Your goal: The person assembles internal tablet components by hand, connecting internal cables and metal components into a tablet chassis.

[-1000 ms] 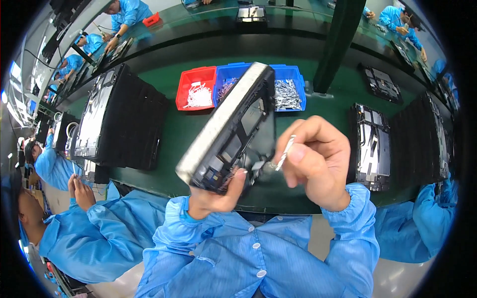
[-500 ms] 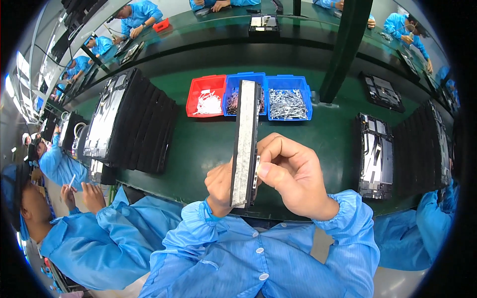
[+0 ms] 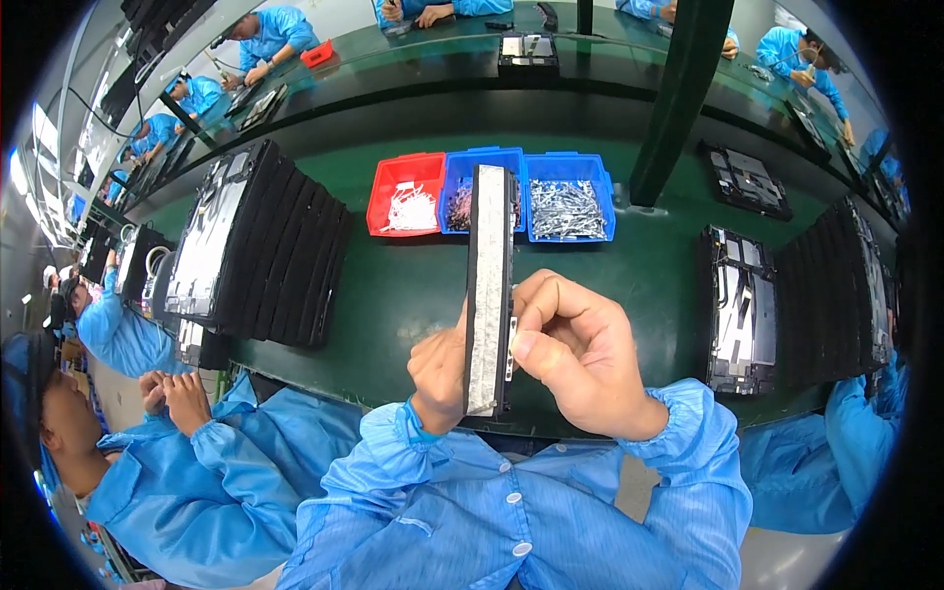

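Observation:
A flat dark device unit [image 3: 489,285] stands edge-up in front of me, its long edge faced with a pale grey strip. My left hand [image 3: 440,369] grips it from the left near the lower end; part of that hand is hidden behind the unit. On the other side, my right hand [image 3: 580,349] is closed, thumb and forefinger pinching a small silvery strip [image 3: 511,356] against the unit's right face. Beyond lie a red bin [image 3: 378,202] of white slim pieces, a blue bin [image 3: 487,153] partly covered by the unit, and another blue bin [image 3: 611,216] of silvery pieces.
Stacks of similar dark units stand at left [image 3: 280,251] and right [image 3: 826,290] on the green table [image 3: 393,295]. One unit [image 3: 745,182] lies flat at back right. A dark green post [image 3: 678,108] rises behind the bins. A co-worker [image 3: 216,472] sits close on my left.
The held unit has shifted slightly right and stands a little straighter, both hands keeping their grip. At left, the co-worker's hands have come together, and the white stick there no longer shows.

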A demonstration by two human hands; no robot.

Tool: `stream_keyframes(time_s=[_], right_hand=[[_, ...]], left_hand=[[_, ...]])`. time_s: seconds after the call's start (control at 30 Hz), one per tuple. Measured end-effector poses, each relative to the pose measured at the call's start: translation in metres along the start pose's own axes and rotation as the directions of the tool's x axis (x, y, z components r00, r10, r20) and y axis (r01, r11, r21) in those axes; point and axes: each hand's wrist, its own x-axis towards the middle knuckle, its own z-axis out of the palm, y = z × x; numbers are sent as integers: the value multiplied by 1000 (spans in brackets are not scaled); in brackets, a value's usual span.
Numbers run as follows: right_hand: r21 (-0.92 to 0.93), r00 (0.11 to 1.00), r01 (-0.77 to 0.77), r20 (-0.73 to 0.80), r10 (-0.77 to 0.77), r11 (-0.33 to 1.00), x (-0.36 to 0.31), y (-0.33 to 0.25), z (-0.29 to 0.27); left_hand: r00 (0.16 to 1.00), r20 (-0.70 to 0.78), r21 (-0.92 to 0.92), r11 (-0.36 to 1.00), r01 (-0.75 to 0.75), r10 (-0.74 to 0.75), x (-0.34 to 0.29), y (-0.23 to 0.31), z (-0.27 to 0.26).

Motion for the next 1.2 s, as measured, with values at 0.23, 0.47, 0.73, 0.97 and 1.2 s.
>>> stream_keyframes(time_s=[0.23, 0.47, 0.73, 0.97, 1.2], right_hand=[[57, 998, -67, -16, 68, 996, -1, -5, 0], [29, 999, -49, -17, 50, 998, 0, -5, -3], [-11, 995, -76, -71, 75, 997, 3, -11, 4], [26, 986, -151, -73, 153, 988, 2, -6, -5], [49, 973, -212, -85, 216, 976, 6, -12, -8]], left_hand=[[999, -14, 13, 999, -34, 34, 1, -1, 3], [998, -3, 14, 998, -63, 63, 1, -3, 4], [998, 15, 3, 998, -59, 59, -1, -3, 4], [997, -10, 54, 995, -81, 82, -4, -4, 9], [996, 0, 28, 995, -91, 91, -5, -4, 9]])
